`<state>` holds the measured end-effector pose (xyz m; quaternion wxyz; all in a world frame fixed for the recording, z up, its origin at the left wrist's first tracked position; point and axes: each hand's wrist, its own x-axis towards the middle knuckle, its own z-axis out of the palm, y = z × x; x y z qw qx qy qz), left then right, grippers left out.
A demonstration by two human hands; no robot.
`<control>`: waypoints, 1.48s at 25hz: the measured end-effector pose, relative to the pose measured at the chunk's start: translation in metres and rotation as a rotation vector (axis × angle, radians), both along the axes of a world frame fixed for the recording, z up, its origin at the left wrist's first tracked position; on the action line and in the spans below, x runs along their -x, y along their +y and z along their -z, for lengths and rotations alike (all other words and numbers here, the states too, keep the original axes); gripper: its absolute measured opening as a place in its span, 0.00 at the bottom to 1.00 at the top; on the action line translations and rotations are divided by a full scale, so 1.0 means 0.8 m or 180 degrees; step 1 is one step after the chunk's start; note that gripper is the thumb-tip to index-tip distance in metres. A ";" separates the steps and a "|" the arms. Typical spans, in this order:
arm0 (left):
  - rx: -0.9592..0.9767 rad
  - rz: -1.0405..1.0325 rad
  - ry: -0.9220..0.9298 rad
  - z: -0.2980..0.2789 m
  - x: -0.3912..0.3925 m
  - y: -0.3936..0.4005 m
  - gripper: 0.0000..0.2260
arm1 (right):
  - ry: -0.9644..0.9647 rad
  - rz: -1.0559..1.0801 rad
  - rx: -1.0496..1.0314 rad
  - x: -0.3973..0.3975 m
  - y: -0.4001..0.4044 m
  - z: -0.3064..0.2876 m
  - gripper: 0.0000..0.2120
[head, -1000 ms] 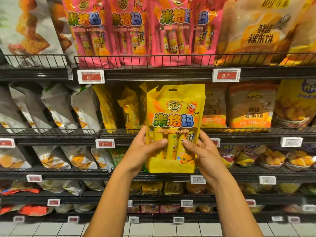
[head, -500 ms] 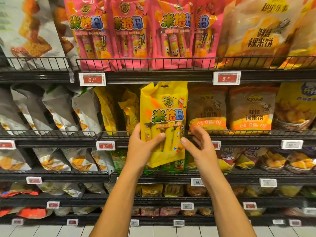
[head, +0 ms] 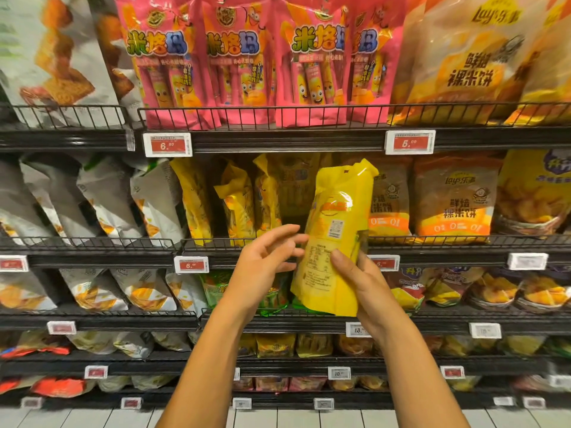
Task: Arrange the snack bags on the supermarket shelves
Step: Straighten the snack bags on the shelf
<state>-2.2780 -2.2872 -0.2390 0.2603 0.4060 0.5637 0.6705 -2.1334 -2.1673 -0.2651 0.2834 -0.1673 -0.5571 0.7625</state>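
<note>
The right hand (head: 367,285) grips a yellow snack bag (head: 336,239) near its lower edge, thumb pressed on the printed back panel, the other fingers wrapped behind; the bag stands tilted in front of the second shelf (head: 432,251). Just left of it, the left hand (head: 265,257) holds nothing, its fingers (head: 287,231) spread loosely, tips near the bag's edge, though contact is unclear

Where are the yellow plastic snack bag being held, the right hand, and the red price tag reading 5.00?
Yellow plastic snack bag (head: 335,217): head view, on its back panel.
Right hand (head: 363,282): head view, on the hand's back.
Red price tag (head: 409,143): head view, on its printed face.
</note>
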 end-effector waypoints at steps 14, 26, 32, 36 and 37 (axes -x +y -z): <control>0.0181 0.0168 -0.0543 0.020 -0.001 0.009 0.21 | 0.0088 0.0379 0.0059 -0.016 0.021 0.005 0.25; 0.0086 -0.0045 -0.0265 0.020 -0.006 -0.001 0.27 | 0.0090 0.0512 -0.0187 -0.020 0.021 0.009 0.21; 0.0106 0.0004 -0.0232 0.024 -0.002 -0.003 0.25 | 0.0085 0.0540 -0.0164 -0.019 0.016 0.008 0.24; 0.0151 0.0080 -0.0435 0.024 0.005 -0.002 0.25 | 0.0114 0.0381 -0.0075 -0.021 0.015 0.007 0.29; 0.0159 0.0107 -0.0474 0.024 0.007 -0.002 0.25 | 0.0122 0.0291 -0.0051 -0.022 0.014 0.006 0.32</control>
